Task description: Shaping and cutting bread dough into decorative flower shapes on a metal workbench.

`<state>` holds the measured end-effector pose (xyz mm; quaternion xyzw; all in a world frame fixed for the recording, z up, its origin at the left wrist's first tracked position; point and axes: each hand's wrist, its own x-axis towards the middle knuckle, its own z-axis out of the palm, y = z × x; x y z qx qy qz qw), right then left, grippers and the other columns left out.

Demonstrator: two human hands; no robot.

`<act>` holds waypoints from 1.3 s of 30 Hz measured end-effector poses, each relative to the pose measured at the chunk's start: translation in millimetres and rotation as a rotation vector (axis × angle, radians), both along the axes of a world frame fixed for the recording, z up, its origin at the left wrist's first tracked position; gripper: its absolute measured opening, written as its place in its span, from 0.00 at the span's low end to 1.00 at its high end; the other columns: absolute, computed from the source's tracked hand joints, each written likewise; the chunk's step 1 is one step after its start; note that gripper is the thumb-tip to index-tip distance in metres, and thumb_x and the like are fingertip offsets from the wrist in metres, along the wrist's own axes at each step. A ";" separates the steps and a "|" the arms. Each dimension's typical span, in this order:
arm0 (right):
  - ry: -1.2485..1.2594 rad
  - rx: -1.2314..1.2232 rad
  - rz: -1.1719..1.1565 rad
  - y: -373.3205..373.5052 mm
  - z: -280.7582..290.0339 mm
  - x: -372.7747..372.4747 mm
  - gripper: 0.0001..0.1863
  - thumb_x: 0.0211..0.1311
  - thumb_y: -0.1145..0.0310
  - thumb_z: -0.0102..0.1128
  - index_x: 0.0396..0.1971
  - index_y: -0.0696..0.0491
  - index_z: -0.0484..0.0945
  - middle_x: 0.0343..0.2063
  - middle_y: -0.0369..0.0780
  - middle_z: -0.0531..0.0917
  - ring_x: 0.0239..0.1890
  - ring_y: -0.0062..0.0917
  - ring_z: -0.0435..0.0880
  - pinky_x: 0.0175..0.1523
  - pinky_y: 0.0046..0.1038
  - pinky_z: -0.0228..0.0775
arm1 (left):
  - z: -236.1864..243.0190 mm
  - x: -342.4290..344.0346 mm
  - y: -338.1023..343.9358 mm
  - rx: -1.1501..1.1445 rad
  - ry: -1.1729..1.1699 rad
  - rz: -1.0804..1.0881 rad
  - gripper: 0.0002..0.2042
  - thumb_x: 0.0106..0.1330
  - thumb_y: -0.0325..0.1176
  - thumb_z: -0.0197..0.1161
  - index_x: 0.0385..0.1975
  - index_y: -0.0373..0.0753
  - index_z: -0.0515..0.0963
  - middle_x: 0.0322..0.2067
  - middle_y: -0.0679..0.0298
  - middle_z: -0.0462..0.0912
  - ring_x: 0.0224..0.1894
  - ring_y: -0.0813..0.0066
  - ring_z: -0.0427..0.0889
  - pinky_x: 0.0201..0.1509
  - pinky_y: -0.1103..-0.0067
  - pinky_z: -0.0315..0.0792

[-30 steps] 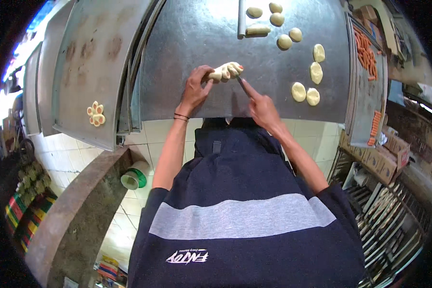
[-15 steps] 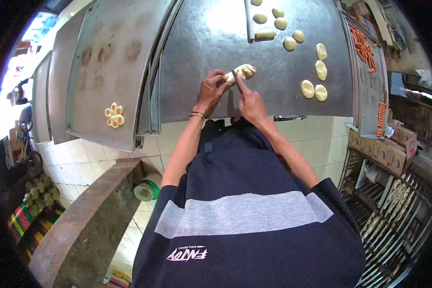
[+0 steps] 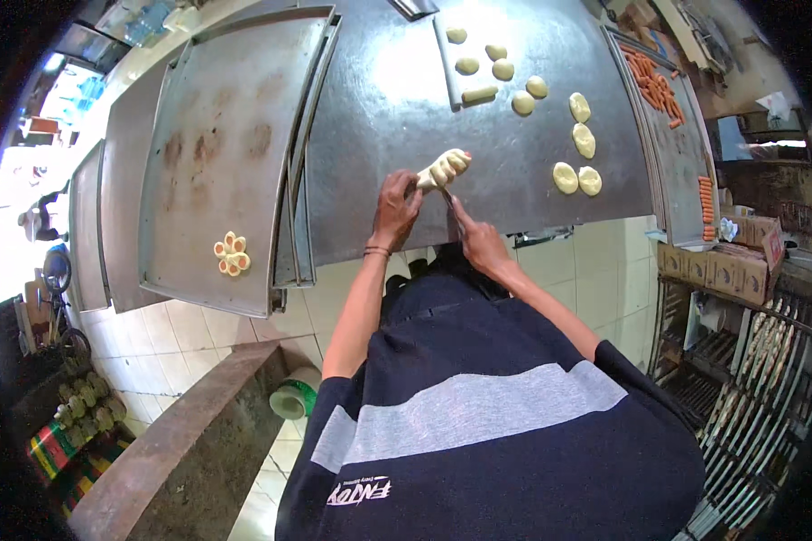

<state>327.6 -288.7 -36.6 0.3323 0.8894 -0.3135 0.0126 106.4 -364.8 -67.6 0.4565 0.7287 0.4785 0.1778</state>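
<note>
My left hand [image 3: 396,213] pinches the left end of a dough roll [image 3: 444,169] on the metal table. The pale roll is cut across into several thick slices, still joined, and an orange sausage piece shows at its right end. In my right hand [image 3: 485,247] is a knife [image 3: 447,196], index finger stretched along it, its blade tip at the near side of the roll. On the baking tray [image 3: 271,90] to the left lies a flower-shaped dough piece [image 3: 233,254] with orange sausage slices in its petals.
Dough balls [image 3: 503,69] and flattened dough ovals [image 3: 565,178] lie on the metal table [image 3: 379,117]. A rolled dough log [image 3: 480,93] sits farther back. At the right, a tray holds orange sausages [image 3: 654,86]. Cardboard boxes [image 3: 722,269] stand below it.
The knife has drawn back from across the roll to its near side, my right hand moving toward me. My left hand keeps hold of the roll's end. The whole view has shifted.
</note>
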 end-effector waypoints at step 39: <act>-0.011 -0.333 0.092 46.0 17.9 15.1 0.43 0.64 0.76 0.51 0.78 0.29 0.60 0.39 0.56 0.87 0.41 0.57 0.85 0.48 0.55 0.75 | -12.1 -12.1 2.8 0.018 -0.034 0.149 0.08 0.65 0.29 0.70 0.38 0.33 0.82 0.38 0.56 0.82 0.38 0.61 0.83 0.43 0.69 0.76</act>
